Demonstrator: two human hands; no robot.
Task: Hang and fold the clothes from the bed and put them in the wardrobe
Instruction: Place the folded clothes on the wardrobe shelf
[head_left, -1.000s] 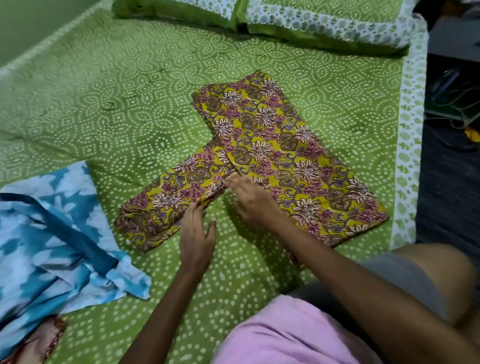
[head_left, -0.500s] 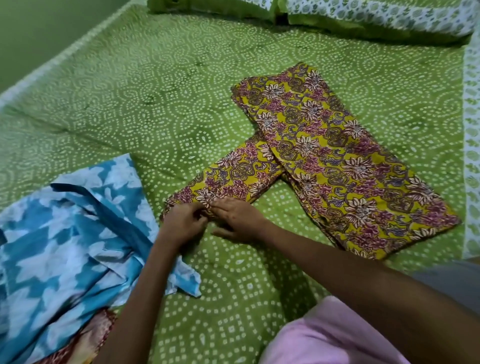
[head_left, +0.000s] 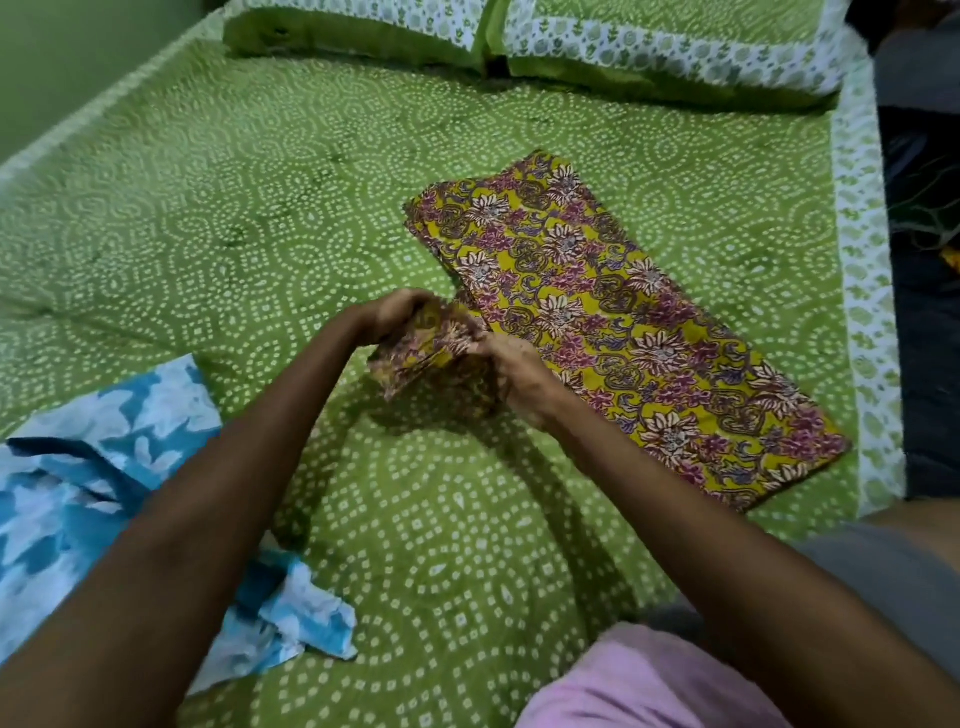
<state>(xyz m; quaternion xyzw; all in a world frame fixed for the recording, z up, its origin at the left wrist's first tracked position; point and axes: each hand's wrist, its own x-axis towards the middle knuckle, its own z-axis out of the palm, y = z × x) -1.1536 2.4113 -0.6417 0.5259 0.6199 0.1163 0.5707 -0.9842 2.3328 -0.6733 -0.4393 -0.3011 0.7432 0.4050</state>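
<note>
A yellow floral garment lies folded lengthwise on the green bedsheet, running from the middle toward the right edge. Its sleeve is lifted off the sheet and bunched between both hands. My left hand grips the sleeve's far end from the left. Fingers of my right hand pinch the sleeve where it joins the body. A blue and white tie-dye garment lies crumpled at the lower left, partly under my left forearm.
Two green pillows with white patterned borders lie at the head of the bed. The bed's white-bordered right edge drops to a dark floor. A green wall runs along the far left. Pink cloth covers my lap.
The sleeve lay flat and stretched to the left; both hands have now lifted its end and carried it right toward the garment's body. The view shifted slightly.
</note>
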